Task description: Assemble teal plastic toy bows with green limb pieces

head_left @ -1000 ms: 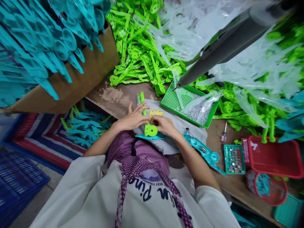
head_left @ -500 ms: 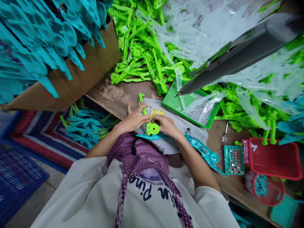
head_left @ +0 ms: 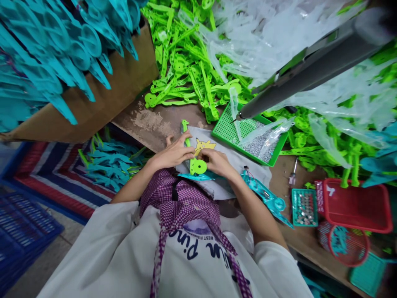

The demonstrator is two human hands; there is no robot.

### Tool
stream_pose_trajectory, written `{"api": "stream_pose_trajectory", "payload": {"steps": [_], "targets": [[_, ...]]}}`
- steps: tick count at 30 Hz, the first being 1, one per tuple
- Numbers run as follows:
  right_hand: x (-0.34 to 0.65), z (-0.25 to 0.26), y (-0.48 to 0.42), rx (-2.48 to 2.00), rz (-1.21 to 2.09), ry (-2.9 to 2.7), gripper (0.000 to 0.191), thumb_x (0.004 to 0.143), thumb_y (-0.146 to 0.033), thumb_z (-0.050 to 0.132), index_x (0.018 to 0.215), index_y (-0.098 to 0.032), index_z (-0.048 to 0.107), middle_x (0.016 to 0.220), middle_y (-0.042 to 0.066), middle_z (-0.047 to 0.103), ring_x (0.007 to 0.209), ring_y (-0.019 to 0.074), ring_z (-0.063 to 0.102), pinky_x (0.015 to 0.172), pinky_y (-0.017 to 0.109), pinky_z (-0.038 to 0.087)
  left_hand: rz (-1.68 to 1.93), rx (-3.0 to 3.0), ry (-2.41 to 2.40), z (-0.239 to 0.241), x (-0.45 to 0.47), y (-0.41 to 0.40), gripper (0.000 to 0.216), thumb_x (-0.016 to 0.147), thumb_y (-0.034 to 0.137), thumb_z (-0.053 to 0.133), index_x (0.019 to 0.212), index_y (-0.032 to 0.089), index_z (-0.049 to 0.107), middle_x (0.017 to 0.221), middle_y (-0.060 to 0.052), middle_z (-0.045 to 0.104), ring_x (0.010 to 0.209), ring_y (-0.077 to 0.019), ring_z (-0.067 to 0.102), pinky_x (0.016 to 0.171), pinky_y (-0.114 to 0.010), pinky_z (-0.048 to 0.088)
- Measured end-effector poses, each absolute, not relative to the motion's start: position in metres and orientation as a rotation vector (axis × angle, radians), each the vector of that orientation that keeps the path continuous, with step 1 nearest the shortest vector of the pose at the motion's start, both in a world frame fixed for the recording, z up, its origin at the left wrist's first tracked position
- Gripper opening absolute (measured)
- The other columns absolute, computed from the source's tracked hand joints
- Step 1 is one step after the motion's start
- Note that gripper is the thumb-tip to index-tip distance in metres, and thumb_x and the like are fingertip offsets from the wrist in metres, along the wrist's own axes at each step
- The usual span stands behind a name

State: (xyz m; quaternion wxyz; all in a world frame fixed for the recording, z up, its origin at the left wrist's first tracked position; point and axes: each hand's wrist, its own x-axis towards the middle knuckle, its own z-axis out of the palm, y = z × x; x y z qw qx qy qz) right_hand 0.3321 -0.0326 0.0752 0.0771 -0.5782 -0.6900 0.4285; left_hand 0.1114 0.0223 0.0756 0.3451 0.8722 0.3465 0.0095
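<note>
A lime-green plastic toy piece [head_left: 194, 161] with a round end lies on a grey cloth [head_left: 231, 163] at the front of the wooden bench. My left hand [head_left: 173, 154] grips its long stem, fingers curled around it. Fingers pinched, my right hand [head_left: 217, 162] presses on the piece beside the round end. A teal plastic piece [head_left: 198, 177] lies just under the green one. Whether anything small sits between my right fingertips is hidden.
A green perforated tray [head_left: 229, 130] holding a bag of small screws stands behind the cloth. Piles of green parts [head_left: 186, 70] and clear bags fill the back. At left a cardboard box [head_left: 118, 95] holds teal parts. Right: red baskets [head_left: 356, 203], small teal tray [head_left: 304, 207], screwdriver [head_left: 292, 176].
Both hands stay on the green piece with only slight finger shifts. The view has drifted a little, nothing else moved.
</note>
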Motion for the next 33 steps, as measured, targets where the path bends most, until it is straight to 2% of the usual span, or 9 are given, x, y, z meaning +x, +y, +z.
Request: {"api": "stream_pose_trajectory", "payload": {"steps": [4, 6, 10, 14, 20, 24, 29, 33], "targets": [[0.332, 0.072, -0.033, -1.732, 1.256, -2.087, 0.007, 0.082, -0.022, 0.063, 0.088, -0.021, 0.066, 0.092, 0.002, 0.072, 0.083, 0.0167, 0.059, 0.069, 0.026, 0.032, 0.057, 2.238, 0.955, 0.077, 0.109, 0.023, 0.036, 0.101, 0.045, 0.053, 0.133, 0.029, 0.058, 0.161, -0.014, 0.033, 0.149, -0.0370, 0.034, 0.118, -0.069, 0.011], [0.332, 0.070, -0.033, -1.723, 1.245, -2.093, 0.006, 0.083, -0.022, 0.063, 0.088, -0.021, 0.066, 0.092, 0.002, 0.072, 0.082, 0.0162, 0.059, 0.068, 0.026, 0.032, 0.076, 2.231, 0.963, 0.077, 0.109, 0.023, 0.040, 0.101, 0.047, 0.053, 0.136, 0.029, 0.054, 0.160, -0.014, 0.036, 0.149, -0.0362, 0.033, 0.119, -0.067, 0.011], [0.338, 0.065, -0.031, -1.646, 1.270, -2.139, 0.007, 0.086, -0.020, 0.061, 0.090, -0.020, 0.066, 0.091, 0.002, 0.071, 0.081, 0.0158, 0.058, 0.069, 0.026, 0.035, 0.072, 2.226, 0.964, 0.075, 0.109, 0.025, 0.039, 0.101, 0.051, 0.052, 0.130, 0.026, 0.054, 0.158, -0.014, 0.040, 0.150, -0.0355, 0.033, 0.119, -0.065, 0.012], [0.345, 0.062, -0.029, -1.463, 1.336, -2.211, 0.011, 0.091, -0.020, 0.058, 0.096, -0.020, 0.068, 0.093, 0.003, 0.071, 0.084, 0.0162, 0.061, 0.078, 0.029, 0.044, 0.084, 2.225, 0.962, 0.071, 0.110, 0.025, 0.038, 0.101, 0.053, 0.050, 0.124, 0.023, 0.056, 0.157, -0.014, 0.040, 0.151, -0.0353, 0.032, 0.120, -0.063, 0.010], [0.354, 0.077, -0.014, -1.295, 1.447, -2.337, 0.022, 0.094, -0.021, 0.057, 0.111, -0.022, 0.072, 0.106, 0.005, 0.074, 0.097, 0.0185, 0.066, 0.090, 0.034, 0.050, 0.093, 2.204, 0.950, 0.070, 0.111, 0.024, 0.039, 0.100, 0.053, 0.050, 0.123, 0.022, 0.055, 0.157, -0.015, 0.040, 0.153, -0.0342, 0.029, 0.121, -0.061, 0.008], [0.373, 0.098, -0.009, -1.159, 1.619, -2.379, 0.033, 0.091, -0.025, 0.065, 0.124, -0.025, 0.070, 0.119, 0.005, 0.074, 0.106, 0.0210, 0.068, 0.094, 0.035, 0.052, 0.080, 2.208, 0.962, 0.071, 0.113, 0.023, 0.036, 0.100, 0.051, 0.054, 0.121, 0.022, 0.055, 0.158, -0.016, 0.039, 0.153, -0.0341, 0.028, 0.121, -0.062, 0.008], [0.374, 0.118, -0.048, -1.557, 1.179, -2.142, 0.032, 0.099, -0.035, 0.057, 0.126, -0.023, 0.069, 0.123, 0.010, 0.073, 0.113, 0.0256, 0.068, 0.100, 0.043, 0.053, 0.104, 2.217, 0.961, 0.066, 0.115, 0.023, 0.037, 0.099, 0.051, 0.055, 0.121, 0.022, 0.055, 0.157, -0.015, 0.041, 0.153, -0.0339, 0.028, 0.121, -0.061, 0.007], [0.357, 0.119, -0.084, -1.554, 1.248, -2.012, 0.033, 0.101, -0.040, 0.054, 0.127, -0.026, 0.068, 0.124, 0.008, 0.073, 0.114, 0.0236, 0.069, 0.102, 0.043, 0.054, 0.122, 2.226, 0.958, 0.061, 0.114, 0.022, 0.037, 0.099, 0.050, 0.055, 0.124, 0.022, 0.054, 0.156, -0.016, 0.043, 0.154, -0.0337, 0.027, 0.122, -0.062, 0.004]]}}
